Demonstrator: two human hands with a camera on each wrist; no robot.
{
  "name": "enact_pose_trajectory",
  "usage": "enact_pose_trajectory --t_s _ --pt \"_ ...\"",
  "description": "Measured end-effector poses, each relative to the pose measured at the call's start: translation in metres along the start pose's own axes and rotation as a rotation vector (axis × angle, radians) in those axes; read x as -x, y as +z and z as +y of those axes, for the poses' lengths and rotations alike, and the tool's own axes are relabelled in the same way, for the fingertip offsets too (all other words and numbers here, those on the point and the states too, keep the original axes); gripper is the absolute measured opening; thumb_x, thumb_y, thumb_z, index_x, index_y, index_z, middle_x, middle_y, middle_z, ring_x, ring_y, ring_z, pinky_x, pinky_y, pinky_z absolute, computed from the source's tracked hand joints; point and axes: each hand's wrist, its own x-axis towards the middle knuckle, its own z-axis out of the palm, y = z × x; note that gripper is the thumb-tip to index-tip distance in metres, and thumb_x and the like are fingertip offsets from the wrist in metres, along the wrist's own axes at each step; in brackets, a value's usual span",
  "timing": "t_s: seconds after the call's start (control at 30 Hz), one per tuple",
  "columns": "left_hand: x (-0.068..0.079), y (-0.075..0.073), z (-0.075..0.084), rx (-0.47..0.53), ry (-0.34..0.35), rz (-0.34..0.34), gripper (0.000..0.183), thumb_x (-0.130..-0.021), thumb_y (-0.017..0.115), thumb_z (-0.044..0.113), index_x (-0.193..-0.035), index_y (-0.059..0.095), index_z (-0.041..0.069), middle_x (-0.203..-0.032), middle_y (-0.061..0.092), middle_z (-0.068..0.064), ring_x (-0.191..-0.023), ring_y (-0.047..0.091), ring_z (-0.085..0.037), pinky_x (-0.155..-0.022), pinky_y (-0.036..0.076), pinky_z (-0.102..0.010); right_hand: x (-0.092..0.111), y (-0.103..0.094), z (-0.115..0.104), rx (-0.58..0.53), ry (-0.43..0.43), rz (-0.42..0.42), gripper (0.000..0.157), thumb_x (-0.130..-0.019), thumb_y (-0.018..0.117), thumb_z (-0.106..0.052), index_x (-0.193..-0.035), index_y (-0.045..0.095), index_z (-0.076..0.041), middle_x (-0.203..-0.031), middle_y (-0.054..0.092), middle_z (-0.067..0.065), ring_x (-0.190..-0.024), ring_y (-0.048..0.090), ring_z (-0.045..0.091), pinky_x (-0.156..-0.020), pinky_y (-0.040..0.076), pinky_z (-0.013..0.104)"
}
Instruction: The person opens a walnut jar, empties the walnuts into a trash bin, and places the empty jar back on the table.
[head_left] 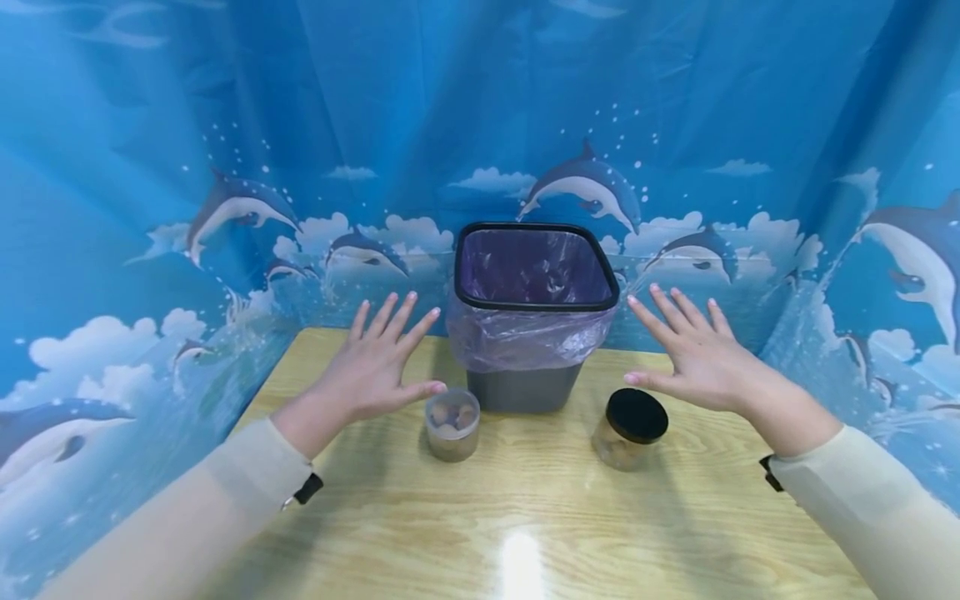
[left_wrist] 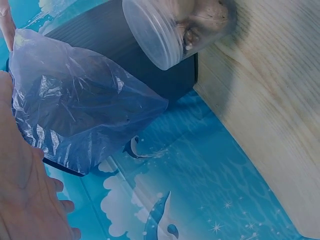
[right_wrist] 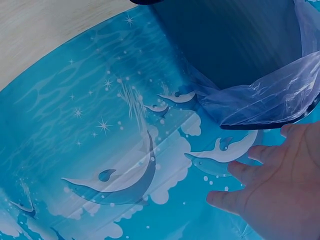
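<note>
Both hands are held out with fingers straight and spread, holding nothing. In the head view my left hand (head_left: 378, 362) is nearest a clear plastic jar (head_left: 452, 427), lidless at the top, with brownish lumps inside; the left wrist view shows that jar (left_wrist: 165, 30) and its contents closer. My right hand (head_left: 701, 358) hovers near a second clear jar (head_left: 618, 446) with a black lid (head_left: 637, 415) and tan contents I cannot identify. Between the hands stands a grey trash bin (head_left: 521, 389) with a black rim and a translucent purple liner (head_left: 532, 337) folded over it.
A light wood-grain table (head_left: 480, 508) carries the bin and both jars. Behind and at both sides hangs a blue curtain (head_left: 420, 100) printed with dolphins and clouds. The bin stands near the table's back edge.
</note>
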Motion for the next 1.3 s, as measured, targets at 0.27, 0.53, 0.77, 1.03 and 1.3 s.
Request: enact_pose_trajectory --t_s 0.27,0.53,0.77,1.03,1.3 --pt "0.005 0.007 0.001 0.012 0.003 0.007 0.092 -0.077 0.026 0.081 -0.147 -0.005 0.031 -0.154 -0.008 -0.006 -0.138 -0.014 -0.027 -0.104 -0.018 -0.049 0.003 0.003 -0.002 -0.007 -0.001 -0.01 0.092 -0.081 0.042 -0.071 -0.146 -0.011 -0.033 -0.152 -0.019 0.0 -0.138 -0.014 0.03 -0.099 -0.019 0.06" --pt "0.009 0.01 0.005 0.034 0.01 -0.006 0.092 -0.076 0.025 0.082 -0.147 -0.005 0.031 -0.154 -0.005 -0.008 -0.138 -0.011 -0.029 -0.104 -0.019 -0.048 0.009 0.009 -0.003 -0.059 0.01 -0.026 0.091 -0.082 0.044 -0.069 -0.146 -0.011 -0.033 -0.152 -0.018 -0.001 -0.138 -0.014 0.03 -0.101 -0.02 0.056" --pt "0.014 0.017 0.008 0.049 0.026 -0.006 0.094 -0.075 0.023 0.083 -0.148 -0.001 0.028 -0.153 -0.005 -0.008 -0.138 -0.008 -0.031 -0.104 -0.018 -0.049 0.014 0.015 -0.007 -0.065 0.007 -0.023 0.091 -0.082 0.043 -0.069 -0.146 -0.009 -0.032 -0.152 -0.016 0.0 -0.138 -0.014 0.029 -0.102 -0.018 0.057" --pt "0.017 0.025 0.01 0.079 0.021 0.0 0.093 -0.076 0.026 0.081 -0.149 0.001 0.029 -0.153 -0.006 -0.008 -0.138 -0.006 -0.032 -0.105 -0.016 -0.049 0.016 0.021 -0.01 -0.083 0.002 -0.013 0.091 -0.082 0.045 -0.069 -0.147 -0.007 -0.031 -0.153 -0.013 0.002 -0.139 -0.012 0.028 -0.102 -0.013 0.06" --pt "0.019 0.032 0.012 0.085 0.012 -0.006 0.093 -0.076 0.024 0.082 -0.149 0.002 0.028 -0.153 -0.006 -0.008 -0.138 -0.007 -0.031 -0.106 -0.012 -0.052 0.017 0.026 -0.014 -0.101 0.001 -0.01 0.091 -0.081 0.046 -0.068 -0.147 -0.006 -0.032 -0.154 -0.01 0.003 -0.139 -0.008 0.031 -0.102 -0.009 0.062"
